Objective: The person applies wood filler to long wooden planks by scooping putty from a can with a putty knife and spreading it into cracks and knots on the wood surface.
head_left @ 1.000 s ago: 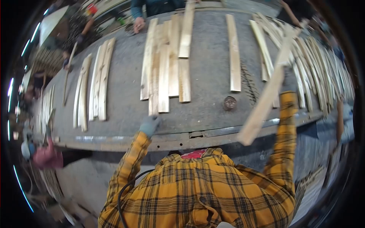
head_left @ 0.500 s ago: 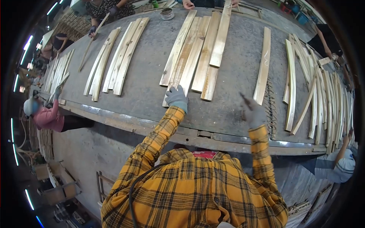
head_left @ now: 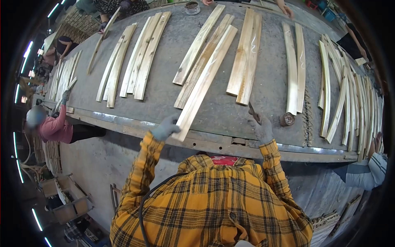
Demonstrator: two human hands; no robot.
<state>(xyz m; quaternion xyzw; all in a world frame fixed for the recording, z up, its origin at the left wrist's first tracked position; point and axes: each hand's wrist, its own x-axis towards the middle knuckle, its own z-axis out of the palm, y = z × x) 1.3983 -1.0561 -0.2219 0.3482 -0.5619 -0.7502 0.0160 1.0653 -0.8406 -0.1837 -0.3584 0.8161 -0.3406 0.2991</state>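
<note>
My left hand [head_left: 166,128], in a grey glove, is closed on the near end of a pale wooden plank [head_left: 207,80]. That plank slants away across the table, its near end at the front edge. Just left of it lie a darker streaked plank [head_left: 205,59] and a lighter plank [head_left: 199,44]. Gloved too, my right hand [head_left: 263,129] is closed round a small dark knife-like tool [head_left: 254,113] pointing up and left. Beyond the tool rest two planks side by side, one [head_left: 242,51] broad and one [head_left: 254,57] bearing a pale squiggle.
A brown round lump or pot [head_left: 287,119] stands near two right-hand planks [head_left: 291,70]. A spiky dark strip [head_left: 307,119] runs beside them. More planks [head_left: 142,57] lie left. A small tub [head_left: 191,8] stands at the far edge. Several people work around the table [head_left: 164,103].
My left hand has drawn its plank toward me, left and over the front edge. My right hand has come slightly left. Another plank now lies beside the marked one on the right.
</note>
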